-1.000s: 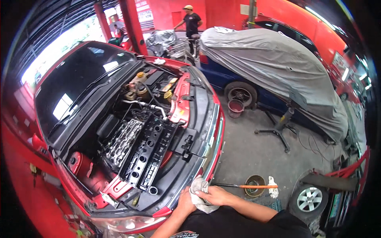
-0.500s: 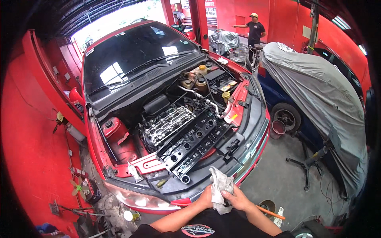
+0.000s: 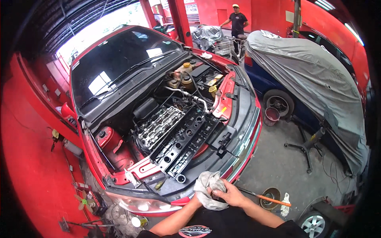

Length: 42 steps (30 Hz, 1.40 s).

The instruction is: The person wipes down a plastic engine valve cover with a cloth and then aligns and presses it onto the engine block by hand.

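Low in front of my body, over the front edge of the red car, I hold a crumpled greyish-white rag (image 3: 209, 189). My left hand (image 3: 194, 203) is wrapped in the cloth, its fingers mostly hidden by it. My right hand (image 3: 232, 195) is closed on the rag's other side, thumb on top. A small dark patch shows between the hands; whether it is an object or a stain I cannot make out. Just beyond, a black valve cover (image 3: 184, 148) lies upside down across the engine bay's front edge, beside the exposed cylinder head (image 3: 160, 127).
A long tool with an orange handle (image 3: 274, 200) crosses above a round metal pan (image 3: 271, 195) at right. A white tube (image 3: 132, 178) lies on the car's front panel. A covered blue car (image 3: 305, 67), a metal stand (image 3: 307, 146) and a standing person (image 3: 237, 23) are farther right.
The rag has gone from hanging long between my hands to bunched around my left hand. My view has shifted slightly right and down. The distant person's outstretched arm is now lower.
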Tool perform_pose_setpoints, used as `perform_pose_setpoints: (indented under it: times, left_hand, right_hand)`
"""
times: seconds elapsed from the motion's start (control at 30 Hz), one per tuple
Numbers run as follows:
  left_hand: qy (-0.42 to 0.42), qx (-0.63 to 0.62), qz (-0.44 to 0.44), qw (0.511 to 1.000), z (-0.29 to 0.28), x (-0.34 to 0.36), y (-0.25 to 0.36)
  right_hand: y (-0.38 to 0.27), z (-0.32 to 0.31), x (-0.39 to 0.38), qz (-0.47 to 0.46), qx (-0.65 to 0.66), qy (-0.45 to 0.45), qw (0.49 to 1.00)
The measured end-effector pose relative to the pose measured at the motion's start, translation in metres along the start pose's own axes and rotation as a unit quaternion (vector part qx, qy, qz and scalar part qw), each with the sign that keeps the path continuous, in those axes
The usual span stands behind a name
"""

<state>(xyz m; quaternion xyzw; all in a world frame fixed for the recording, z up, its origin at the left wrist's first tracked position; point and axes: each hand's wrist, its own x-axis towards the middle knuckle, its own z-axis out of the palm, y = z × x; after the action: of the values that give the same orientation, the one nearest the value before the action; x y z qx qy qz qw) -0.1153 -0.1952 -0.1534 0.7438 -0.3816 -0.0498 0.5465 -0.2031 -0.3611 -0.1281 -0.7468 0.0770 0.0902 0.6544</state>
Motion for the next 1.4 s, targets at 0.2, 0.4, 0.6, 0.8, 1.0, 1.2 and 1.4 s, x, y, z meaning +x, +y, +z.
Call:
perform_pose_setpoints:
  times: [0.2, 0.4, 0.6, 0.8, 1.0, 1.2, 1.4]
  left_hand:
    - [0.009, 0.139, -0.008, 0.99, 0.009, 0.001, 0.02]
    - [0.142, 0.11, -0.094, 0.979, 0.031, 0.0, 0.016]
    - [0.15, 0.192, -0.155, 0.957, 0.03, -0.007, -0.021]
    - [0.102, 0.276, -0.139, 0.946, 0.04, 0.013, -0.114]
    - [0.076, 0.29, -0.294, 0.908, 0.052, 0.031, -0.09]
    - [0.033, 0.336, -0.242, 0.909, 0.058, 0.058, -0.11]
    - [0.067, 0.266, -0.151, 0.95, 0.088, 0.11, -0.027]
  right_hand:
    - [-0.036, -0.006, -0.004, -0.022, -0.25, -0.05, 0.967]
    - [-0.007, -0.011, 0.021, -0.106, -0.282, -0.114, 0.947]
    - [-0.006, -0.059, 0.03, -0.162, -0.369, -0.226, 0.887]
    - [0.024, -0.113, 0.008, -0.043, -0.288, -0.207, 0.934]
    - [0.019, -0.142, -0.015, 0.013, -0.303, -0.142, 0.942]
    - [0.053, -0.149, -0.032, 0.036, -0.286, -0.091, 0.953]
    - [0.044, -0.133, -0.051, 0.091, -0.262, -0.067, 0.958]
